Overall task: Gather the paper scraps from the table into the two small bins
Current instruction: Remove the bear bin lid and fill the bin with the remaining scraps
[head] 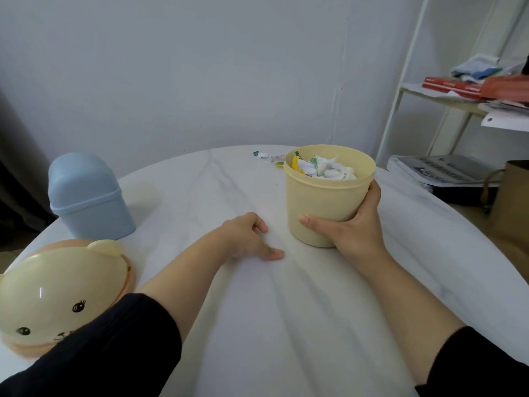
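A cream round bin [323,202] stands open on the white table [257,310], right of centre, filled with crumpled white, green and yellow paper scraps [326,167]. My right hand [352,227] grips its lower right side, thumb across the front. My left hand [252,239] rests on the table just left of the bin, fingers loosely curled, holding nothing. A few scraps [269,157] lie on the table behind the bin near the far edge. A blue bin [86,196] with its lid on stands at the left.
A cream bear-face lid [57,293] lies at the table's near left edge. A white shelf [458,96] with books and papers stands at the right, with a brown paper bag [512,202] and a stack of papers below.
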